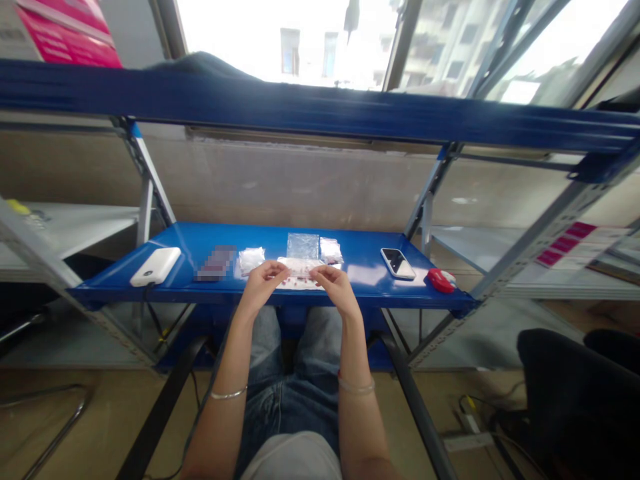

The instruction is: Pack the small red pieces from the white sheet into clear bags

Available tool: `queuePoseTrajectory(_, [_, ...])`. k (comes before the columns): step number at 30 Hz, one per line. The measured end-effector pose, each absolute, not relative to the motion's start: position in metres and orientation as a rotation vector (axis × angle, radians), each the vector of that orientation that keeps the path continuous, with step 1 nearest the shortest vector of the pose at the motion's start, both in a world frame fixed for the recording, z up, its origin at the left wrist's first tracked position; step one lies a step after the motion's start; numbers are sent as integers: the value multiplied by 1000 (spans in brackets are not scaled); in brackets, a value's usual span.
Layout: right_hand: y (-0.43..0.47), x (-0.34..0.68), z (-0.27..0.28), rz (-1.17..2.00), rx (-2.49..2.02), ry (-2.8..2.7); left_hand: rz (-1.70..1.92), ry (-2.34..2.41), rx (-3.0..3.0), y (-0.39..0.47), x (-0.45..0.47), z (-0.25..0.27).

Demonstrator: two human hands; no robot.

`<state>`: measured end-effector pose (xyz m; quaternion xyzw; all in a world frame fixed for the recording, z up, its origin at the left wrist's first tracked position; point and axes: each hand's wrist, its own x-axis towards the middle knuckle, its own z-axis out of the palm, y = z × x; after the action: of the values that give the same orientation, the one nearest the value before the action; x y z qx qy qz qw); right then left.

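Note:
At the front of the blue shelf, my left hand (265,281) and my right hand (336,283) pinch the two ends of a small clear plastic bag (300,269). What is inside it is too small to make out. Below it lies a white sheet (299,285) with several small reddish bits on it. Behind the held bag is a flat, clear plastic piece (303,244). A pile of small whitish packets (251,259) sits to the left, and another pile of packets (331,250) to the right, near my right fingers.
On the blue shelf (360,243) are a white power bank (155,266) with a black cable, a blurred-out item (216,263), a phone (398,263) and a red object (441,281). An upper blue shelf beam (320,110) crosses ahead. Metal posts and chair armrests flank me.

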<state>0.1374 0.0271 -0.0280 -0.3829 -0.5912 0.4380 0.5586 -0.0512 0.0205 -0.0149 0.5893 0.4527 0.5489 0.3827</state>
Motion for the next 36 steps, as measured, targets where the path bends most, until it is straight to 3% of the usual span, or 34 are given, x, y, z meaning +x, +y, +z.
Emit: queuePoseTrajectory(36, [19, 126, -19, 1044, -848, -1480, 1403, 1209, 1787, 19, -46, -14])
